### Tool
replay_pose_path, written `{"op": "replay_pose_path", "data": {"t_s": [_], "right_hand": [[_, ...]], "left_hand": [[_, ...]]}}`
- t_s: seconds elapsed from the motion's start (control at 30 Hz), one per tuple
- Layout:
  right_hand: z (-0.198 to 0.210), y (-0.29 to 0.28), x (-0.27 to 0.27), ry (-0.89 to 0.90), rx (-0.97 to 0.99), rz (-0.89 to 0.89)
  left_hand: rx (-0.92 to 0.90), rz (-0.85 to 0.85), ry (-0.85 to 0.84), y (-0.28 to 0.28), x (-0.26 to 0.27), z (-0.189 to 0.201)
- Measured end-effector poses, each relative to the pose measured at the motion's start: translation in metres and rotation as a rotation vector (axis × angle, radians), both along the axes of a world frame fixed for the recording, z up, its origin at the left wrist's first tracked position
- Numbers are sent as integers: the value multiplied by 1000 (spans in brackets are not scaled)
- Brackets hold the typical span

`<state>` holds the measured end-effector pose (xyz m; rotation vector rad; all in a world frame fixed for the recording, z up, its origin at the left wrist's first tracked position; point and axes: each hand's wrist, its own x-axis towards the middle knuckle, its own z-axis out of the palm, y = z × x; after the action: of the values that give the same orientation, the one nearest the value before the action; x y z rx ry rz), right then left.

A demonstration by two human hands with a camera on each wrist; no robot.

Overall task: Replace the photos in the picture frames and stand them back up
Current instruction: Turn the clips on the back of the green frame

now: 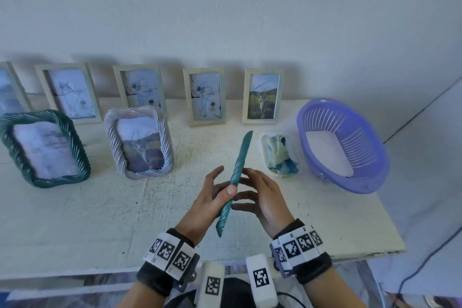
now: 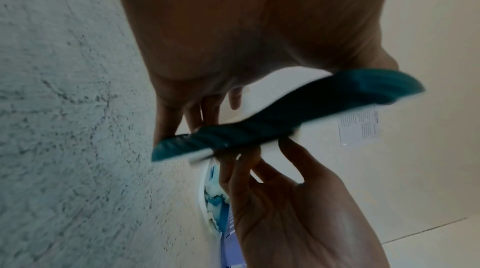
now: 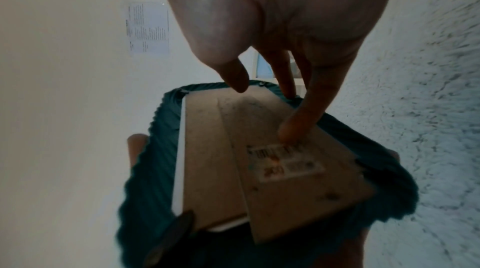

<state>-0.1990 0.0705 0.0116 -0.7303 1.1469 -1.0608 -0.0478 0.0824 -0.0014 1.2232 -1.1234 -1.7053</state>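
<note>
A teal rope-pattern picture frame (image 1: 236, 175) is held edge-on above the white table (image 1: 100, 220). My left hand (image 1: 223, 181) grips it, thumb on the near edge and fingers on the front side. My right hand (image 1: 252, 190) is at its back with fingers spread. In the right wrist view the brown backboard (image 3: 207, 149) faces the camera inside the teal rim (image 3: 161, 132). One finger (image 3: 306, 112) presses on the barcode-labelled easel leg (image 3: 285, 180), which sits askew. The left wrist view shows the frame (image 2: 259, 128) between both hands.
White frames stand along the wall, one with a cat photo (image 1: 262, 96). A dark green rope frame (image 1: 45, 147) and a silver one (image 1: 140, 142) stand at the left. A clear tray of crumpled paper (image 1: 281, 154) and a purple basket (image 1: 342, 145) sit at the right.
</note>
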Motion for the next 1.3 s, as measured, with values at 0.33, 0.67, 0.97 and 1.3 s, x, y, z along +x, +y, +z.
{"op": "replay_pose_path", "data": {"t_s": [0.33,0.67,0.97,1.3], "right_hand": [[-27,-14,-28,653,-158,-29],[-53,-23,-44,1165,-327,265],[-44,-52,-45,1432,-431,546],[-41,-66,-46,1749,-520,741]], "left_hand": [[-127,279,-71,-10,43,-18],[-89,155,-645,-28,42,-58],[-87,184,-797,-32,35,-65],[-28,158,-722,-35,37,-57]]}}
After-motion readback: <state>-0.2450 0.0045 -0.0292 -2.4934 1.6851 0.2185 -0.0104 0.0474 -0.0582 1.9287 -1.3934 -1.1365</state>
